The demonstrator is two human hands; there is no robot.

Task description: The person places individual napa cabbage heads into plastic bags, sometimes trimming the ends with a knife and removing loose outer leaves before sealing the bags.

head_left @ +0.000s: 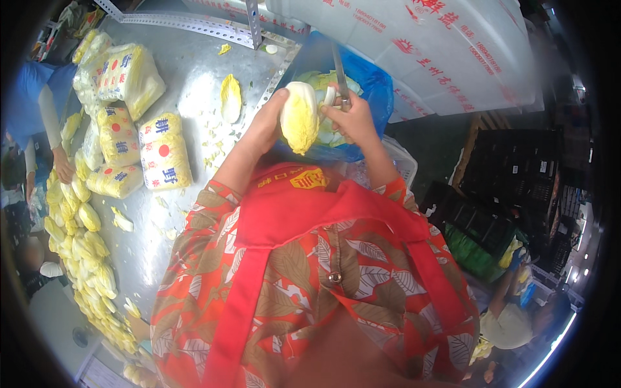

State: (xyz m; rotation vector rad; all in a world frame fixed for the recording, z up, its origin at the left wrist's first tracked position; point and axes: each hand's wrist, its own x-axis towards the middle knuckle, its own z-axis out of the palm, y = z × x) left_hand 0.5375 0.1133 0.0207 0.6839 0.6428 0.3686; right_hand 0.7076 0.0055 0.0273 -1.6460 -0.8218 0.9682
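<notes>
Head view: one napa cabbage [300, 119], base up, clasped in the left hand [264, 123] beside the blue plastic bag [380, 87]; one knife [338, 64], gripped in the right hand [354, 121]. Trimming apparently in hand; next cut calls for steady holding.

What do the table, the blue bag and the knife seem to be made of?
Table: probably steel, smooth and grey with bright glare.
Blue bag: likely thin plastic, glossy and crinkled.
Knife: blade looks like metal, grey with a slight sheen.
</notes>
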